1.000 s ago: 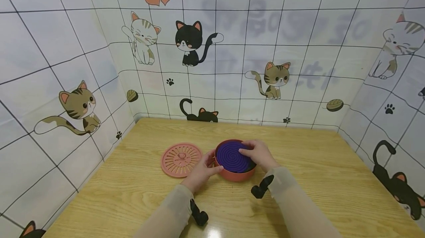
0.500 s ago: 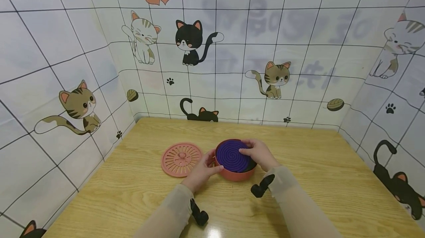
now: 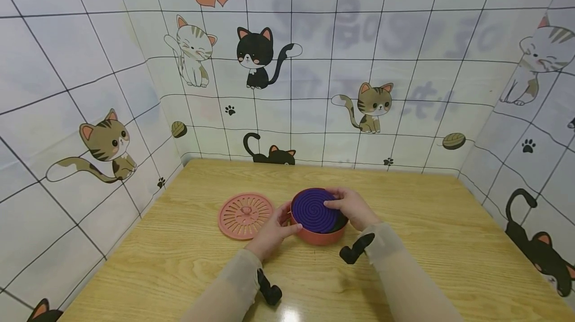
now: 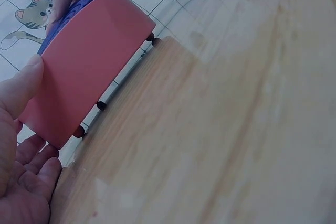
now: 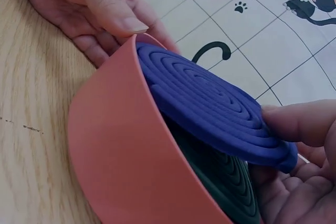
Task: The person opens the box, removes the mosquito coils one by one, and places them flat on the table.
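Observation:
A round orange-red pot (image 3: 316, 238) stands on the table, with small dark feet under it in the left wrist view. My left hand (image 3: 274, 229) holds its left side, thumb at the rim and fingers round the wall. A blue-purple mosquito coil (image 3: 313, 210) lies tilted across the pot's mouth. My right hand (image 3: 355, 209) pinches the coil's right edge, thumb on top and fingers below. In the right wrist view that edge is raised, while the opposite edge sits inside the rim. Beneath it, a dark green coil (image 5: 226, 177) shows in the pot.
A pink slotted lid (image 3: 246, 216) with a small central knob lies flat on the wooden table (image 3: 413, 242), just left of the pot. Behind the table rises a white gridded wall covering (image 3: 314, 112) printed with cats.
My right hand has shifted very slightly right, and a little more dark gap shows at the coil's right edge. The left hand, pot and lid have stayed in place.

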Available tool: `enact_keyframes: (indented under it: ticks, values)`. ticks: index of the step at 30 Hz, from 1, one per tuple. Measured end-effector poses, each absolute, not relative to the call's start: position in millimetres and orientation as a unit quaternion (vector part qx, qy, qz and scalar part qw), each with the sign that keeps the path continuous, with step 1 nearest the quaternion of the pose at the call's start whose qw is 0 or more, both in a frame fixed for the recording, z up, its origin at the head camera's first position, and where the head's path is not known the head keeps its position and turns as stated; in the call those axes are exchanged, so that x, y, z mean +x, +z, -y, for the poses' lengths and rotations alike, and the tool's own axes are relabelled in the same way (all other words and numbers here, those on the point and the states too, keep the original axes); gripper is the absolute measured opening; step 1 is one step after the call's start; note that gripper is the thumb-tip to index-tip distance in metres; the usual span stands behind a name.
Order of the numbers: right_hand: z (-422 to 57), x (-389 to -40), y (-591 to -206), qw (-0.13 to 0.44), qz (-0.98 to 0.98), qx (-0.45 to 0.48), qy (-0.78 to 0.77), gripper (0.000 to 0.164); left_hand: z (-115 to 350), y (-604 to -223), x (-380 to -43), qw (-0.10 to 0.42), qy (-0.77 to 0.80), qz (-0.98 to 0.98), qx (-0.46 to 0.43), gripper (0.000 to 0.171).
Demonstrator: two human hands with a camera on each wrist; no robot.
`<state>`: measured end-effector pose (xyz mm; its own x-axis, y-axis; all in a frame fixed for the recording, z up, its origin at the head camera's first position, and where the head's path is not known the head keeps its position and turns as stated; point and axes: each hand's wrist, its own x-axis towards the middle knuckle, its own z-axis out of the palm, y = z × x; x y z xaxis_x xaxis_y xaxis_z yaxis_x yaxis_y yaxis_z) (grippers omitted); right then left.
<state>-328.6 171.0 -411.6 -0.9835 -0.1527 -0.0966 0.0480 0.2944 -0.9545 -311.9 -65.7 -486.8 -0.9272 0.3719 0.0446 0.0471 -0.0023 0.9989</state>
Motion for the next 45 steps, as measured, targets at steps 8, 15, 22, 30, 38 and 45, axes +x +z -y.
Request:
enact_keyframes:
  ticks: [8,15,22,30,38,45]
  values:
    - [-172.4,-328.9,-410.1,0.120,-0.764,-0.024,-0.634,0.054,66.3,-486.6,-311.2,0.115,0.689,-0.699,0.152,0.082]
    - [-171.9,-325.9,-413.6,0.117,-0.759,-0.009,-0.640,0.054,65.7,-487.1,-311.8,0.114,0.689,-0.699,0.153,0.083]
    - [-173.2,-323.2,-413.5,0.113,-0.763,-0.007,-0.636,0.053,64.9,-487.2,-312.9,0.112,0.689,-0.699,0.155,0.082]
    - [-175.4,-321.4,-413.3,0.117,-0.763,0.006,-0.636,0.056,65.0,-486.4,-311.4,0.114,0.694,-0.694,0.154,0.084]
    - [-176.1,-320.7,-413.5,0.122,-0.753,0.010,-0.647,0.054,65.1,-486.1,-311.9,0.116,0.693,-0.694,0.153,0.083]
    - [-179.7,-319.6,-416.5,0.130,-0.729,0.006,-0.672,0.057,65.9,-483.9,-310.1,0.122,0.699,-0.689,0.152,0.081]
